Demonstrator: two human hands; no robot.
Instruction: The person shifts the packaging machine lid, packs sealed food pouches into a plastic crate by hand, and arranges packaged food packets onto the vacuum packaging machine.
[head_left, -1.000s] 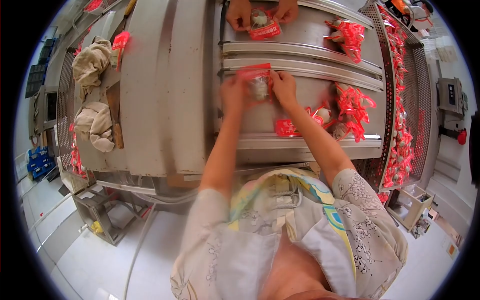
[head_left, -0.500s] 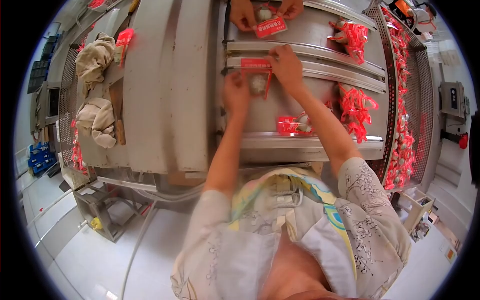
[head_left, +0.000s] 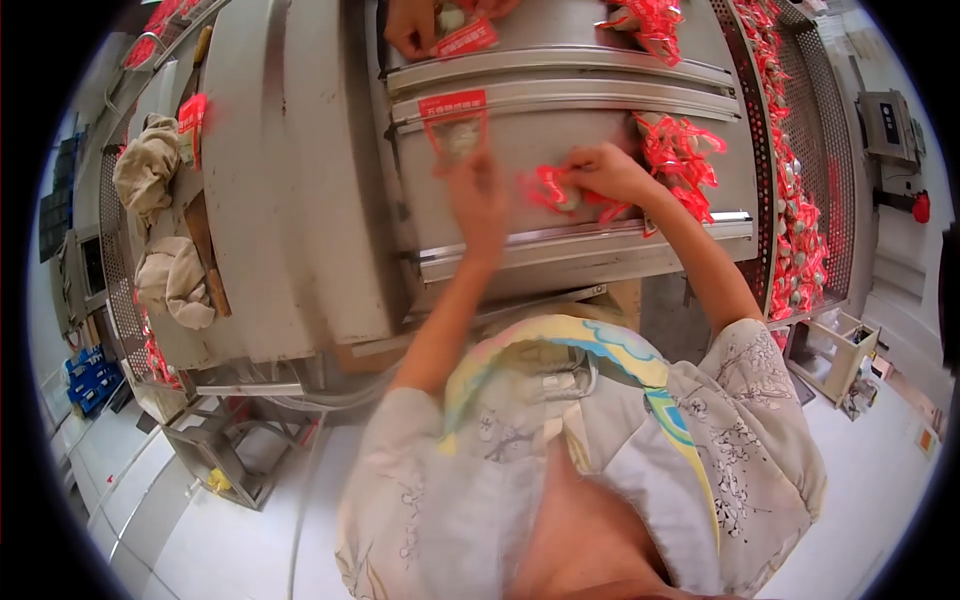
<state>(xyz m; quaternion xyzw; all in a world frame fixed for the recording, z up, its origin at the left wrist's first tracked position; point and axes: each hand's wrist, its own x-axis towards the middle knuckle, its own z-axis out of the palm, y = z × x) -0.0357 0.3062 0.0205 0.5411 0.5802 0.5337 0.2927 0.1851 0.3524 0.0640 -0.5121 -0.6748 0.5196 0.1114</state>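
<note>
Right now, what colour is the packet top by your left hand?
The packet top is red with white lettering, clearest in head view.

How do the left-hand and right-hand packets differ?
- Left packet: spread out, red header with print showing. Right packet: bunched and blurred, print not readable.
- Left packet: header lies across the metal rail. Right packet: clear of that rail, over the worktop.
- Left packet: contact with left hand too blurred to confirm. Right packet: pinched by right hand.

Shared: red-and-clear film.
</note>
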